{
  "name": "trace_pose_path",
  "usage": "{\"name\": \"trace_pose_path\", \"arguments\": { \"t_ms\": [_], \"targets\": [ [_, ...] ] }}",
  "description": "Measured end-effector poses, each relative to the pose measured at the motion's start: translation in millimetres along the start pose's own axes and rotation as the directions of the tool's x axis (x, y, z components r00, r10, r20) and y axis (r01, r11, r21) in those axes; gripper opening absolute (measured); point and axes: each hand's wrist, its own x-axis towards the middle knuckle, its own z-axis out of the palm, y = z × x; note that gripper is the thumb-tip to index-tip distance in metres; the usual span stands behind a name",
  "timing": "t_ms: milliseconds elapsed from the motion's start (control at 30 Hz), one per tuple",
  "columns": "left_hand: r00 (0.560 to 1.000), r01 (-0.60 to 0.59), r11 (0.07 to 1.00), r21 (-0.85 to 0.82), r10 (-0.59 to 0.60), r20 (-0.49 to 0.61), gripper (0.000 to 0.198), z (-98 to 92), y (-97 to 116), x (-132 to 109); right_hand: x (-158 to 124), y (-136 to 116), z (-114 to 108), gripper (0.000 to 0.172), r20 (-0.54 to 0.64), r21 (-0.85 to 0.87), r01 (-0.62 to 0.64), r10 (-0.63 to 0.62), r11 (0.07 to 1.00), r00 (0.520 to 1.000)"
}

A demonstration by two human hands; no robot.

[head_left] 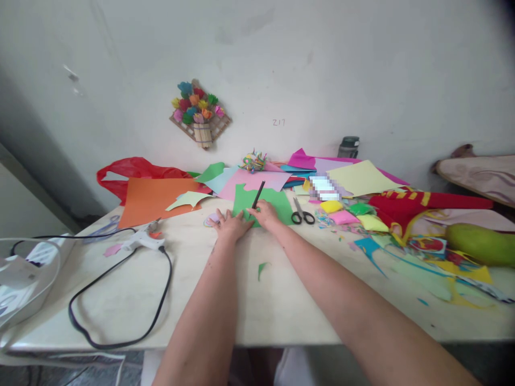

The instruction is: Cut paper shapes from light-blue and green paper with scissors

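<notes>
A sheet of green paper [277, 201] with a ragged top edge lies on the table in front of me. My left hand [230, 225] rests with spread fingers at the sheet's left lower edge, its thumb side by the paper. Under or beside those fingers shows a small pale purple piece [211, 219]. A slim black pen [259, 193] leans upward out of my right hand [264, 214], whose fingers are closed round it over the green sheet. Whether the tip touches the paper is hidden. Black-handled scissors [302, 213] lie just right of the sheet.
On the left are a white glue gun [144, 239], its looping black cable, a power strip [34, 276] and orange paper [151, 198]. Coloured sheets, a blurred phone [324, 188], packets of clay [344, 217], paper scraps [368, 249] and a green mango-like fruit [475, 244] spread rightward.
</notes>
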Motion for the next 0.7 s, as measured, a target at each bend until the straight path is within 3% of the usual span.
{"name": "trace_pose_path", "arguments": {
  "t_ms": [700],
  "targets": [
    [1.0, -0.008, 1.0, 0.006, 0.008, -0.008, 0.074, 3.0, -1.1, 2.8, 3.6, 4.7, 2.0, 0.027, -0.032, 0.006, -0.035, 0.035, 0.999, 0.999]
  ]
}}
